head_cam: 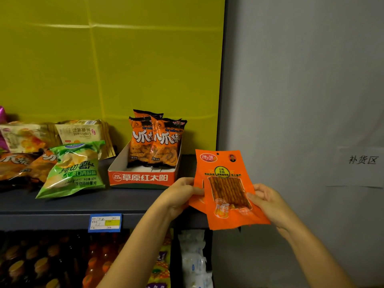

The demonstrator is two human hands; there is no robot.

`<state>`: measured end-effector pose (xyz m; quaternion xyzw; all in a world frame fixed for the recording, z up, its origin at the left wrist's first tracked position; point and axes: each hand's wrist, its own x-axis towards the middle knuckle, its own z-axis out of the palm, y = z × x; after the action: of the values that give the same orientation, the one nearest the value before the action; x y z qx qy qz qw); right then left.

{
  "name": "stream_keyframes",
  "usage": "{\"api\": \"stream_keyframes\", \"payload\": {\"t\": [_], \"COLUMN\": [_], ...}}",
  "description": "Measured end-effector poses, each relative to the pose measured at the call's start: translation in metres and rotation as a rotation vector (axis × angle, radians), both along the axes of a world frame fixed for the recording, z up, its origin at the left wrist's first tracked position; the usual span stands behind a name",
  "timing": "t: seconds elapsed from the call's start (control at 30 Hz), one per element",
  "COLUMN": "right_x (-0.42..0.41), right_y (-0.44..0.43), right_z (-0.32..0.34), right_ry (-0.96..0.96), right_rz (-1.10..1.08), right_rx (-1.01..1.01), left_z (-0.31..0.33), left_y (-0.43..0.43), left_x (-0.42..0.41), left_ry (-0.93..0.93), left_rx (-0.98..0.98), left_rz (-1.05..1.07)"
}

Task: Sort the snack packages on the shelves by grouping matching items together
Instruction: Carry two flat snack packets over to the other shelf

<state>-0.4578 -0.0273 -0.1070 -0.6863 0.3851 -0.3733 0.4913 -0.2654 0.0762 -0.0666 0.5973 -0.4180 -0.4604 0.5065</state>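
I hold flat orange spicy-strip packets [225, 190] upright in front of the shelf's right end; a second packet edge shows behind the front one. My left hand [179, 194] grips their left edge and my right hand [265, 201] grips the right edge. On the dark shelf [83, 204] stands a red and white cardboard display box [141, 177] with orange and black snack bags [155, 140] upright inside. Left of it lies a green potato chip bag [75, 169], matching orange and black bags [22, 165] and beige croissant packs [83, 132].
A yellow-green panel [114, 59] backs the shelf. A grey wall [301, 80] with a paper sign [362, 160] stands at the right. A blue price tag [105, 223] hangs on the shelf edge. Below are bottles [41, 262] and white packets [193, 258].
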Motion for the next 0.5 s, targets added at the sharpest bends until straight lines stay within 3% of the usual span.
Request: {"api": "stream_keyframes", "payload": {"t": [0.07, 0.23, 0.5], "right_x": [-0.005, 0.000, 0.055], "right_y": [0.001, 0.006, 0.034], "right_z": [0.001, 0.010, 0.038], "right_ry": [-0.030, -0.118, -0.230], "right_rz": [0.010, 0.048, 0.154], "right_rx": [-0.005, -0.008, -0.038], "left_z": [0.000, 0.002, 0.018], "left_y": [0.002, 0.021, 0.146], "left_x": [-0.003, 0.001, 0.074], "left_ry": [0.079, 0.028, -0.065], "left_rx": [-0.005, -0.102, -0.416], "left_rz": [-0.039, 0.045, 0.511]}}
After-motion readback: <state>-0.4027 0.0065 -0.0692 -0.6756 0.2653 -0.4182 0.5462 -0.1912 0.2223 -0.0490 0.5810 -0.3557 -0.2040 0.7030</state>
